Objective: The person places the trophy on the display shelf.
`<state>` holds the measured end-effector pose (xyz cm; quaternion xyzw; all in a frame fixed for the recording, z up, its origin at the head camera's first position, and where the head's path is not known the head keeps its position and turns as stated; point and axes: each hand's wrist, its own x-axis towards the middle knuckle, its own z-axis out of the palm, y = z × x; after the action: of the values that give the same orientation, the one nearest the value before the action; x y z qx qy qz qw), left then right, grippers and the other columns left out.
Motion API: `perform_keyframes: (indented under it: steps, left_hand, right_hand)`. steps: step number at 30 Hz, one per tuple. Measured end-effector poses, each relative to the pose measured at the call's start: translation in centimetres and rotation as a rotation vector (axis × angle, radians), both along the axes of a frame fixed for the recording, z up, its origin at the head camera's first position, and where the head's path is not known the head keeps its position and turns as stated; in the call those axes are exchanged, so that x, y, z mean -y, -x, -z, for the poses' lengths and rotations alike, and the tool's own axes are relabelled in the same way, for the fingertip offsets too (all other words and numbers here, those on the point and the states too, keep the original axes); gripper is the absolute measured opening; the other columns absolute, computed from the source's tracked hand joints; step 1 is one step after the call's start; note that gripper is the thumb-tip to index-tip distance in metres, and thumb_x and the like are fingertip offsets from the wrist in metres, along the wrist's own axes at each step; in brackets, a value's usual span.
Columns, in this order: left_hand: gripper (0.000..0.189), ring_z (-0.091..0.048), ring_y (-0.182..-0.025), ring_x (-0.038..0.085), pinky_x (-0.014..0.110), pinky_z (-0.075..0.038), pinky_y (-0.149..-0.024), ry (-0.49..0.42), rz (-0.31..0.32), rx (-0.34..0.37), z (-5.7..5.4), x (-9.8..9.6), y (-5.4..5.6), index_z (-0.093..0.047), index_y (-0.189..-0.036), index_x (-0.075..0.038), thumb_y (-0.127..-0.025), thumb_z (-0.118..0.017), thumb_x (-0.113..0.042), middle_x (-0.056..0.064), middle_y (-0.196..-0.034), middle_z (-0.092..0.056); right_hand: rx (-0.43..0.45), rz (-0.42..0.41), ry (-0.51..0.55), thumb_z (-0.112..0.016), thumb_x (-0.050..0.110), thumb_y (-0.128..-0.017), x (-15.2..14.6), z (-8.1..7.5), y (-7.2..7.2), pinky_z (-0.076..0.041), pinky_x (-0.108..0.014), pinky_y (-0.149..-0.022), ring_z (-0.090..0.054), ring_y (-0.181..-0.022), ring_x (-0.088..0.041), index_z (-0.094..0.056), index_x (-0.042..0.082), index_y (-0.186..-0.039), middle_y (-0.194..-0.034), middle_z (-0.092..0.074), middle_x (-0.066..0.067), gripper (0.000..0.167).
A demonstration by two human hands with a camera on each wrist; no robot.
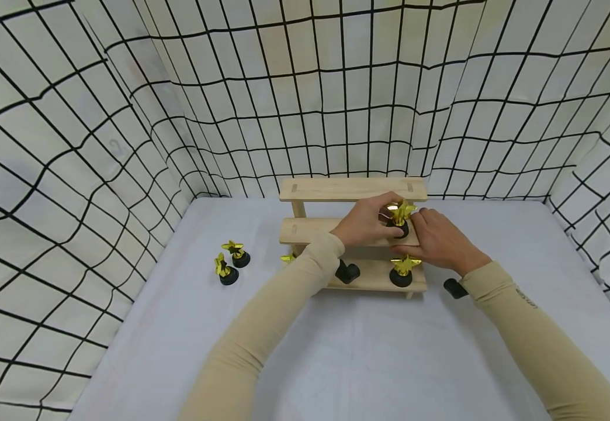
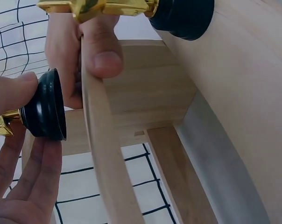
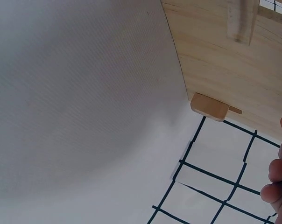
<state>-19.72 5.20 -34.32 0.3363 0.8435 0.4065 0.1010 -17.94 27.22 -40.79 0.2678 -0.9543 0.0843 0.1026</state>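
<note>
A small gold star trophy (image 1: pixel 401 214) with a black base is pinched by my left hand (image 1: pixel 364 221) over the right end of the middle board of a wooden tiered shelf (image 1: pixel 305 231). The left wrist view shows the black base (image 2: pixel 44 109) between thumb and fingers, its underside apart from the board. My right hand (image 1: pixel 439 238) grips the right end of that same board, its thumb (image 2: pixel 106 58) on one face. Another star trophy (image 1: pixel 402 272) stands on the bottom board's right end. A third trophy (image 1: pixel 288 258) is mostly hidden behind my left sleeve.
Two more star trophies (image 1: pixel 227 270) (image 1: pixel 238 254) stand on the white tabletop (image 1: pixel 189 345), left of the shelf. White walls with a black grid (image 1: pixel 336 88) enclose the table behind and at both sides. The shelf's top board (image 1: pixel 352 188) is behind my hands.
</note>
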Motion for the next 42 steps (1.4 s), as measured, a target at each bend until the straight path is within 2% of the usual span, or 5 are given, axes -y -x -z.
perform_keyframes:
  steps: [6,14,27,35,42]
  left_hand:
    - [0.056,-0.071,-0.118,0.021,0.018,-0.06,-0.094,0.014,-0.023,-0.001,0.6,0.2,0.1,-0.054,-0.141,-0.013,-0.092,-0.08,-0.015,0.009,-0.131,-0.07]
    - [0.053,-0.073,-0.115,0.021,0.02,-0.06,-0.094,0.035,-0.021,-0.021,1.1,0.7,0.3,-0.055,-0.137,-0.014,-0.091,-0.081,-0.014,0.009,-0.13,-0.07]
    - [0.056,-0.072,-0.114,0.018,0.019,-0.06,-0.093,0.045,-0.036,-0.037,1.2,1.4,0.0,-0.055,-0.139,-0.017,-0.09,-0.082,-0.015,0.007,-0.132,-0.069]
    - [0.057,-0.065,-0.127,0.019,0.025,-0.056,-0.107,0.09,-0.035,-0.052,-0.5,2.3,0.4,-0.054,-0.139,-0.018,-0.09,-0.082,-0.016,0.004,-0.144,-0.063]
    - [0.048,-0.066,-0.123,0.017,0.025,-0.056,-0.106,0.122,-0.018,-0.108,-3.1,3.5,0.6,-0.057,-0.135,-0.016,-0.092,-0.079,-0.018,0.005,-0.13,-0.069]
  right_hand:
    - [-0.006,-0.006,-0.01,-0.075,0.06,-0.088,0.3,-0.1,0.0,-0.041,-0.033,-0.067,-0.048,-0.074,-0.022,-0.059,0.001,-0.105,-0.086,-0.056,-0.01,0.063]
    - [0.021,0.002,-0.021,-0.072,0.064,-0.088,0.7,-0.2,0.0,-0.042,-0.034,-0.069,-0.049,-0.078,-0.022,-0.061,-0.003,-0.118,-0.09,-0.058,-0.01,0.073]
    - [0.025,-0.009,-0.029,-0.07,0.064,-0.09,1.4,-0.1,0.0,-0.044,-0.036,-0.07,-0.05,-0.079,-0.023,-0.061,-0.003,-0.117,-0.092,-0.058,-0.011,0.073]
    - [0.066,0.033,-0.024,-0.069,0.068,-0.088,1.1,-0.3,-0.1,-0.045,-0.037,-0.073,-0.052,-0.082,-0.024,-0.06,-0.002,-0.126,-0.092,-0.059,-0.011,0.08]
    - [0.096,0.058,-0.025,-0.067,0.071,-0.089,0.5,-0.4,-0.3,-0.048,-0.04,-0.077,-0.055,-0.086,-0.027,-0.058,-0.004,-0.13,-0.093,-0.06,-0.012,0.086]
